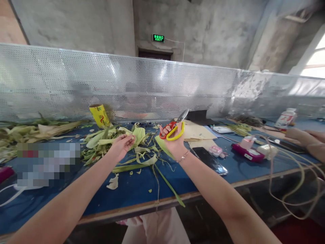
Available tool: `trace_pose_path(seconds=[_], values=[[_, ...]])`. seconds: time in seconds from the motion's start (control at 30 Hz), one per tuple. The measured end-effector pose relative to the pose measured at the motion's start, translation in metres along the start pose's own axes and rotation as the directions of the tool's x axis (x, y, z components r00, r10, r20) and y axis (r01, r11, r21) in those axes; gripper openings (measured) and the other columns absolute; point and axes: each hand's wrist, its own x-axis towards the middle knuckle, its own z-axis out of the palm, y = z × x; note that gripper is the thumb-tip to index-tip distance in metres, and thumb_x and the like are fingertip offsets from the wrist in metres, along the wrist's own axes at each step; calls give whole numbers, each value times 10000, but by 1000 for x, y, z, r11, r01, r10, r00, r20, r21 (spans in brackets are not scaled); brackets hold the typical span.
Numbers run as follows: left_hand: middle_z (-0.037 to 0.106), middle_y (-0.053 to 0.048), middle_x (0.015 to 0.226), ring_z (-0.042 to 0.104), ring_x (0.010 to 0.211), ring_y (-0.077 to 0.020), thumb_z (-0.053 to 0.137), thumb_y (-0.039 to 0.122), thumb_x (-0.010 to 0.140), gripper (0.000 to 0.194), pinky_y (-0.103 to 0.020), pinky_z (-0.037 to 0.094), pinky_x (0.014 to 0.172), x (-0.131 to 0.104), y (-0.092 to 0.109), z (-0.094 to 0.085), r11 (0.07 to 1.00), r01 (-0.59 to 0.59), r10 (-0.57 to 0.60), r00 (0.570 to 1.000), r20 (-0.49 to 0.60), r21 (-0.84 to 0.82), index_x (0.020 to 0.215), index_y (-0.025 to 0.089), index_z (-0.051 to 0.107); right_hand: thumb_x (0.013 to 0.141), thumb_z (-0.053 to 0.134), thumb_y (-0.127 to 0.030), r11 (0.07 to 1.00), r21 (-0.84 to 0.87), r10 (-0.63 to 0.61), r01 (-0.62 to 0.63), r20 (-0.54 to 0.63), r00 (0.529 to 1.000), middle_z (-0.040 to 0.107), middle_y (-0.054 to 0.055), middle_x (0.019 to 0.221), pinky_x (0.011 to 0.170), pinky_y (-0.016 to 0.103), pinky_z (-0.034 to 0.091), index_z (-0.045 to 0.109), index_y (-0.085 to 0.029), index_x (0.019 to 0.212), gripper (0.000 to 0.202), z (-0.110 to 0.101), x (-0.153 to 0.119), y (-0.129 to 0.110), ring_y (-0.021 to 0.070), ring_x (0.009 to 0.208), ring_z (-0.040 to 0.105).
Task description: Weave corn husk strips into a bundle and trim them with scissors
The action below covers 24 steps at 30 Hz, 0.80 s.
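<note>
The left hand (125, 143) was nearly closed, pinching a pale leaf (139, 136) beside the leafy heap (100, 141) over the blue table (129, 196), while the right hand (175, 146) curled around upright scissors (175, 137), seemingly a leaf-holding step needing careful fingers.

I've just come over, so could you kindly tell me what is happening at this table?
The left hand pinches a pale green husk, while the right hand holds scissors with red and yellow handles, blades pointing away. More husks, apparently corn, lie heaped on the blue tabletop. A smartphone lies beside the right forearm.
</note>
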Motion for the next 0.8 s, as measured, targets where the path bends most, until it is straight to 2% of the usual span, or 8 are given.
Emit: trace_pose_path(seconds=[0.1,0.17,0.23,0.33,0.5,0.57,0.67,0.8], values=[[607,-64,594,569,550,-78,570,45,684,146,-167,467,545,-1,0,0,1000,-2,2,1000,0,31,545,89,555,819,105,-571,985,105,149,-139,-90,985,257,-42,473,839,395,431,198,-225,539,455,-12,11,5,104,422,296],[591,-52,579,558,548,-74,592,49,663,130,-168,460,548,-1,0,0,998,3,-3,1000,7,56,546,87,550,829,163,-548,952,184,276,-245,-167,946,272,-46,435,803,406,451,196,-226,530,441,-19,18,11,105,400,309],[578,-38,575,543,541,-68,628,72,637,117,-172,456,553,-1,-1,-1,996,10,-13,999,36,93,553,87,548,842,219,-504,915,270,361,-300,-217,907,294,-50,404,757,399,476,202,-225,518,429,-24,21,15,102,379,328],[566,-19,581,529,544,-65,684,148,600,151,-182,454,568,-1,-3,-3,986,10,-27,995,97,166,567,94,546,859,257,-432,880,345,411,-326,-213,886,340,-52,381,711,351,500,225,-214,501,421,-26,21,19,85,365,362],[547,7,580,515,558,-63,730,239,541,225,-193,440,575,1,-8,-6,970,-40,3,988,153,239,610,109,560,834,375,-264,829,419,459,-372,-127,880,365,-67,351,667,307,519,289,-196,494,358,-20,17,19,63,352,380],[550,9,589,513,569,-62,738,242,525,235,-197,438,588,2,-9,-7,965,-49,10,988,152,256,630,110,575,789,436,-168,836,348,473,-423,-69,878,400,-67,365,645,303,520,340,-187,502,304,-16,16,21,60,363,404],[554,9,594,511,577,-59,747,248,506,247,-194,432,600,3,-8,-7,961,-59,19,989,149,270,634,108,588,694,535,-82,890,130,440,-437,-1,898,471,-64,418,627,272,513,406,-171,535,224,-11,12,27,58,408,463],[560,6,589,509,563,-62,761,253,472,270,-200,425,589,1,-7,-4,959,-69,29,989,147,275,627,107,594,584,674,-140,937,-62,350,-345,104,931,554,-49,549,687,276,507,452,-169,619,226,-6,4,34,88,555,567]])
